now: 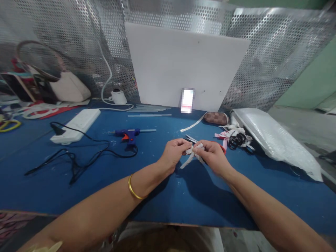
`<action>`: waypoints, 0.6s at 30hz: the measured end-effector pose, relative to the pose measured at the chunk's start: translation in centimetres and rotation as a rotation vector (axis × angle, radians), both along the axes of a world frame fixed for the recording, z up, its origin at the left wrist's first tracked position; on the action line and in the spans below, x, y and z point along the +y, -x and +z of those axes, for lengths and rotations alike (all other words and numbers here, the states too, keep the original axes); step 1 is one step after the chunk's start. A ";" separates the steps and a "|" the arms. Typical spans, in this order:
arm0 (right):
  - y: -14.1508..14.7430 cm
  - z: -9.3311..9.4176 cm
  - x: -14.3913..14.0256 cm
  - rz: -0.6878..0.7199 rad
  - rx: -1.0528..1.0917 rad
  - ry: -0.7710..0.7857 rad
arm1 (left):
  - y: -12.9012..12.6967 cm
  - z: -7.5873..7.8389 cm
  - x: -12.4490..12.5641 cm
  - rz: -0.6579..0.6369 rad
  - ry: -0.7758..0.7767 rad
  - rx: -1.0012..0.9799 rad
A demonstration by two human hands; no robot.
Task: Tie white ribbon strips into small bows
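Both my hands meet over the middle of the blue table (78, 189). My left hand (173, 153) and my right hand (213, 155) pinch a small white ribbon bow (193, 154) between fingertips, its loose tails hanging down toward the table. A gold bangle circles my left wrist. Scissors with a red handle lie partly hidden just behind my right hand.
A blue glue gun (129, 135) with a black cord lies to the left, beside a white power strip (76, 125). Glue sticks (149, 111) lie before a white board (183, 66). Ribbon pieces and black hair ties (235, 138), a brown pouch (215, 118) and a plastic bag (275, 140) sit right.
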State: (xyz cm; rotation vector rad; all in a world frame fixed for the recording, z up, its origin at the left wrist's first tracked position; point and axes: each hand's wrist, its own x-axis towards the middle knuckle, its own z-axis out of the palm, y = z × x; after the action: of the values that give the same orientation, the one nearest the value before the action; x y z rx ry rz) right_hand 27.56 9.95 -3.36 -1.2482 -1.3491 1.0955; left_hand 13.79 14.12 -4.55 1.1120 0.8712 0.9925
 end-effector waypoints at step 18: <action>-0.7 -0.3 0.7 -0.097 0.046 -0.002 | 0.1 0.4 -0.2 0.004 0.030 -0.004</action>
State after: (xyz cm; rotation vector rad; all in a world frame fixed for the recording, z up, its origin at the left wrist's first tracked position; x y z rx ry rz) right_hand 28.29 10.60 -3.63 -1.2661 -1.2420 1.0494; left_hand 13.66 13.89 -4.13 1.0822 0.8830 0.9819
